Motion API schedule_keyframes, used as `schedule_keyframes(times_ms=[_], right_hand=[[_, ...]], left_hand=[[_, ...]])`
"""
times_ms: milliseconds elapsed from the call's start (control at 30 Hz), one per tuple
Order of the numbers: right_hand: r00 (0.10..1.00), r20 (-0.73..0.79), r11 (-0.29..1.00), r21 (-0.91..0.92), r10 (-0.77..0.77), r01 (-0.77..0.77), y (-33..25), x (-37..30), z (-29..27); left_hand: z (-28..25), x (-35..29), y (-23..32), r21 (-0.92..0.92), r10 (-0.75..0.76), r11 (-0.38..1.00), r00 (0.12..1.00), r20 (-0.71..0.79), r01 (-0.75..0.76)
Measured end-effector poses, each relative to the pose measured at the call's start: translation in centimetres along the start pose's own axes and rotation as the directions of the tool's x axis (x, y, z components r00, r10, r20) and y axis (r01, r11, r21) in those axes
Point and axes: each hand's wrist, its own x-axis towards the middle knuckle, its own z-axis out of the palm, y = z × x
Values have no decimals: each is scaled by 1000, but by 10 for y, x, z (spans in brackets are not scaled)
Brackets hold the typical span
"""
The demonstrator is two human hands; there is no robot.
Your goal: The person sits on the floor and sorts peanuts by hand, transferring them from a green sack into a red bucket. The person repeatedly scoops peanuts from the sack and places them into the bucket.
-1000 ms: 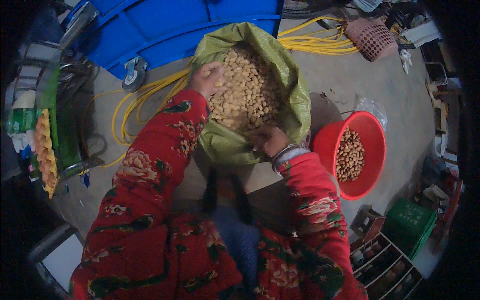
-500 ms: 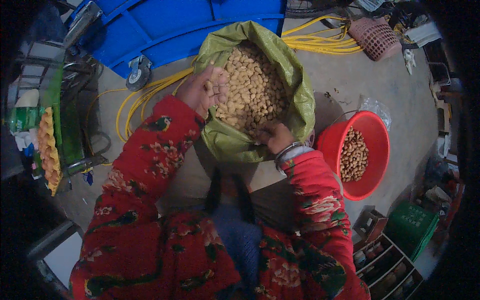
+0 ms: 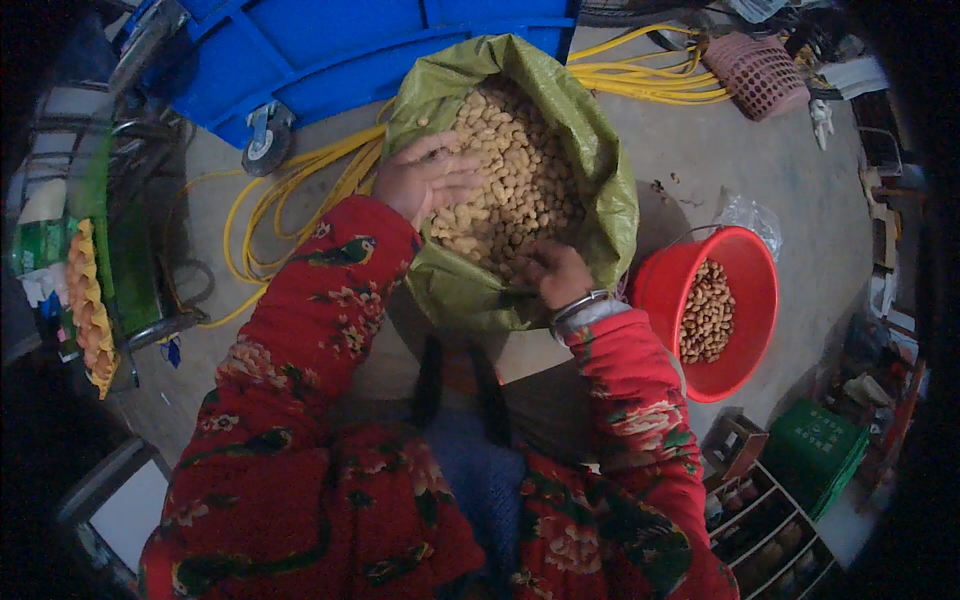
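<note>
A green woven sack [image 3: 615,190] stands upright in front of me, its mouth wide and full of unshelled peanuts [image 3: 515,165]. Over the left part of the heap is my left hand [image 3: 428,180], open, its fingers stretched out with nothing seen in them. A single tan peanut [image 3: 423,121] shows just beyond that hand, against the sack's inner side. My right hand [image 3: 555,274] is at the sack's near right rim, with fingers curled down into the peanuts. Whatever those fingertips hold is hidden.
To the right stands a tilted red bucket [image 3: 655,310], partly filled with peanuts. Behind the sack is a blue wheeled cart [image 3: 370,50]; yellow hose [image 3: 265,215] lies coiled beside it. A pink basket [image 3: 757,75] sits far right. A green crate [image 3: 818,450] is near right.
My left hand has gone from curled fingers to outstretched ones and shifted slightly right over the heap. The right hand stays at the near rim.
</note>
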Motion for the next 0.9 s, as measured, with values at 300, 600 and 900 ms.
schedule_keyframes(times_ms=[300,600,900], right_hand=[[999,-26,998,-62,-21,19,-4,1,-6],[1000,-9,999,49,-18,19,2,2,-4],[998,-69,997,-74,14,-19,13,4,-8]], left_hand=[[-14,14,-16,630,99,776,993,-62,-38],[-15,16,-67,931,-21,-349,994,103,-104],[2,23,-30,538,107,838,994,9,-95]])
